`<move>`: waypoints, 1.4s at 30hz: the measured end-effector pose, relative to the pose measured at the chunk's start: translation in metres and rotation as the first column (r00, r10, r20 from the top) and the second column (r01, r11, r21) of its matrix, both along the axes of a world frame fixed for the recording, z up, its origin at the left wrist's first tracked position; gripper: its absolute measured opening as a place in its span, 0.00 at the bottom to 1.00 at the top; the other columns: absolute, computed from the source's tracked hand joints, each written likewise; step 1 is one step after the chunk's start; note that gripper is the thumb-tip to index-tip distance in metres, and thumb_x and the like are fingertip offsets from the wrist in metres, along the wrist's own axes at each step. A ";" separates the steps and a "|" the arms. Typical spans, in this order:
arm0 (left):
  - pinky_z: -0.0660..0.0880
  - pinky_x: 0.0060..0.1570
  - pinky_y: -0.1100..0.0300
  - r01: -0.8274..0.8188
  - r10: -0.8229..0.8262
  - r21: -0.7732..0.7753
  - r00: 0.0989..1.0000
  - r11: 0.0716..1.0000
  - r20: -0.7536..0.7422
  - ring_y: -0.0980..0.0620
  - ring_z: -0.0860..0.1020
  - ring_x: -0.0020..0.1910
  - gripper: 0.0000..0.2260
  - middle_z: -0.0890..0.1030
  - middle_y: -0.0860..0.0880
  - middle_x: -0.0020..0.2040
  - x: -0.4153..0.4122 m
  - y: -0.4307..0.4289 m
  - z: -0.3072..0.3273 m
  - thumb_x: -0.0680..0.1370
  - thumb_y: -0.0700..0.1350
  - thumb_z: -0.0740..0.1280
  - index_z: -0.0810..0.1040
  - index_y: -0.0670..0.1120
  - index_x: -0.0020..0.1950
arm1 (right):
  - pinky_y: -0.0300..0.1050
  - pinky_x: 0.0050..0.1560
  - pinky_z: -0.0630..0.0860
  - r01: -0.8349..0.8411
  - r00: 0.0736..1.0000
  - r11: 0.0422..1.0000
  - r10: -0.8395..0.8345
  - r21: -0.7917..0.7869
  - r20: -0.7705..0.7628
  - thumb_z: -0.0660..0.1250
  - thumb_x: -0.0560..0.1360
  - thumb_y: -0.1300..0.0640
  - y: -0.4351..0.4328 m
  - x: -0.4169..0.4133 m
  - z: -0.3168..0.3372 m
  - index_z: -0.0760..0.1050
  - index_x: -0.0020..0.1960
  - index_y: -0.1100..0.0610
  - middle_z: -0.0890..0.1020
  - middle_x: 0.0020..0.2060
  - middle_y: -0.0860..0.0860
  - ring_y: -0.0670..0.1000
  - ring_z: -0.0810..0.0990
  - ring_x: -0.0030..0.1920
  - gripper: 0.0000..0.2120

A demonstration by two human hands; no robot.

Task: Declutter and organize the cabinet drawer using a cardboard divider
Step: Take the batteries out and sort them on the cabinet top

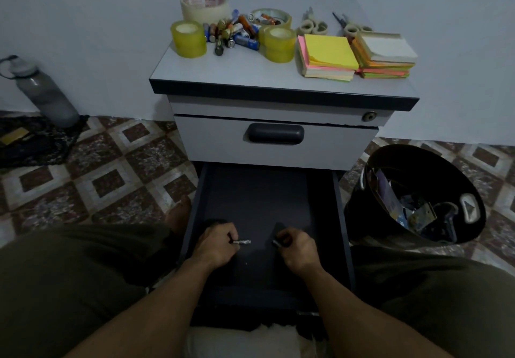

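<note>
Drawer (259,196) sits open under both hands, almost cleared. Left hand (216,242) grip pinches a small silvery bit (243,242), right hand (298,246) grip pinches a second bit (276,243). Hold tight, lift straight up, bin (362,226) just right.

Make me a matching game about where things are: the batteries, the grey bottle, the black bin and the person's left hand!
Things:
1 batteries
2 grey bottle
3 black bin
4 left hand

Places:
A floor, right of the cabinet
B in the open drawer
C cabinet top, between tape rolls
D floor, far left by the wall

Pairs: 1-C, 2-D, 3-A, 4-B
</note>
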State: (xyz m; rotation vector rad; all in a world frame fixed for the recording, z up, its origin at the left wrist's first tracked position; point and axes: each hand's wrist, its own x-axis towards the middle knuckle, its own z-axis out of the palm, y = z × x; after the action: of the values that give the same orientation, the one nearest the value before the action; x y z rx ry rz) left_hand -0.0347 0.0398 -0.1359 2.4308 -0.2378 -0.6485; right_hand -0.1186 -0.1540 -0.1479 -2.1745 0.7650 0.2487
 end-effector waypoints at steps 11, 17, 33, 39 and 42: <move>0.76 0.32 0.60 -0.228 0.168 -0.354 0.967 0.907 -0.193 0.53 0.77 0.35 0.05 0.80 0.45 0.43 -0.003 -0.007 0.023 0.74 0.37 0.73 0.80 0.42 0.47 | 0.29 0.37 0.72 0.065 0.995 0.992 -0.072 0.106 0.072 0.68 0.73 0.68 -0.002 0.003 0.015 0.76 0.42 0.46 0.81 0.38 0.43 0.45 0.80 0.41 0.15; 0.78 0.37 0.58 -0.261 0.178 -0.473 0.960 0.842 -0.214 0.54 0.77 0.34 0.03 0.82 0.45 0.43 0.001 -0.008 0.084 0.75 0.38 0.72 0.79 0.43 0.47 | 0.36 0.36 0.74 -0.021 0.965 0.984 -0.027 0.178 0.262 0.72 0.71 0.67 0.002 0.019 0.072 0.77 0.40 0.50 0.81 0.33 0.46 0.43 0.77 0.33 0.11; 0.71 0.32 0.63 0.012 0.315 -0.622 0.855 0.783 0.413 0.54 0.75 0.33 0.05 0.82 0.43 0.37 0.092 0.003 0.334 0.72 0.42 0.76 0.81 0.43 0.43 | 0.51 0.41 0.77 -0.250 0.689 0.968 0.191 -0.018 0.699 0.70 0.71 0.68 -0.033 0.106 0.351 0.79 0.43 0.55 0.82 0.39 0.58 0.52 0.78 0.36 0.08; 0.75 0.40 0.60 -0.019 0.299 -0.487 0.810 0.873 0.504 0.52 0.80 0.42 0.05 0.81 0.53 0.40 0.187 -0.033 0.351 0.71 0.42 0.76 0.81 0.48 0.40 | 0.45 0.36 0.74 -0.147 0.779 0.985 0.174 -0.094 0.603 0.71 0.69 0.70 -0.061 0.210 0.374 0.78 0.41 0.58 0.82 0.38 0.54 0.49 0.77 0.34 0.08; 0.78 0.44 0.58 -0.087 0.285 -0.370 0.801 0.925 0.526 0.52 0.79 0.46 0.04 0.82 0.52 0.43 0.222 -0.046 0.344 0.70 0.43 0.76 0.81 0.48 0.40 | 0.39 0.30 0.68 -0.154 0.831 0.960 0.253 -0.233 0.495 0.70 0.70 0.68 -0.069 0.248 0.373 0.80 0.41 0.58 0.81 0.36 0.52 0.47 0.74 0.33 0.06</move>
State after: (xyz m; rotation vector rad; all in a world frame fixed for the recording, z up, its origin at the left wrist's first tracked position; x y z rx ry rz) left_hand 0.1871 -0.0063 0.2083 2.2146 -0.3084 0.2269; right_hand 0.1290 -0.2233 0.2252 -2.3423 0.2488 -0.3175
